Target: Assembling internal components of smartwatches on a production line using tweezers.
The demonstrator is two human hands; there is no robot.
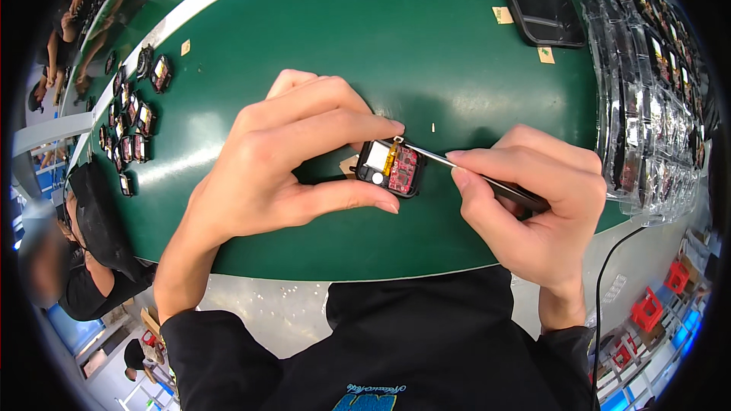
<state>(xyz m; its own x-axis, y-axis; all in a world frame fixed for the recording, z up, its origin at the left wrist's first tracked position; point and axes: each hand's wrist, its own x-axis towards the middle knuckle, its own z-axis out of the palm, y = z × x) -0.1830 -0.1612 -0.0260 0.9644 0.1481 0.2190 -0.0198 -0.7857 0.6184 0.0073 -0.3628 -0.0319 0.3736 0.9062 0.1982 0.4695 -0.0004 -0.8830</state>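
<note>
Green tabletop (304, 7) is spread beneath the work. Around its middle, a small black device (384, 180) is held open side up, so its red circuit board (403, 170) is left exposed; whether it is rested on the table cannot be told. It is clamped between thumb and fingers of the left hand (266, 152), seemingly for steadiness. A slim metal-tipped tool (436, 156) is pinched in the right hand (544, 194), slanted in from the right to the device's far edge, presumably so the view is not blocked. Farther left, similar units (144, 117) are grouped out of the way; to the right, clear plastic trays (647, 114) are layered, apparently for parts to be sorted.
</note>
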